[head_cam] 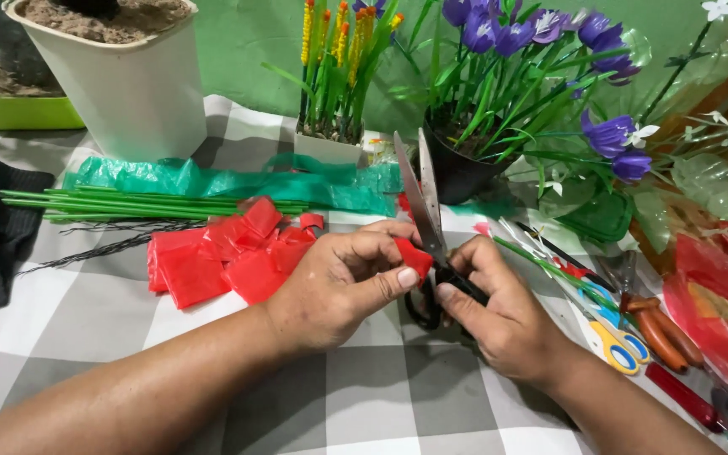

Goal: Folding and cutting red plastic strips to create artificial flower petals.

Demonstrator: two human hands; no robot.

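My left hand (339, 282) pinches a small folded piece of red plastic (414, 257) between thumb and fingers. My right hand (499, 316) grips the black handles of a pair of scissors (421, 202), whose long steel blades point up and away, slightly apart. The red piece sits right at the base of the blades. Both hands rest low over a grey and white checked tablecloth (398, 388). A heap of cut red plastic squares (221, 257) lies just left of my left hand.
Green plastic strips (238, 181) and thin green sticks (128, 202) lie behind the heap. A white pot of soil (132, 84), yellow-tipped and purple artificial flowers (532, 50) in pots stand at the back. More scissors and tools (625, 337) and red sheets (718, 278) lie to the right.
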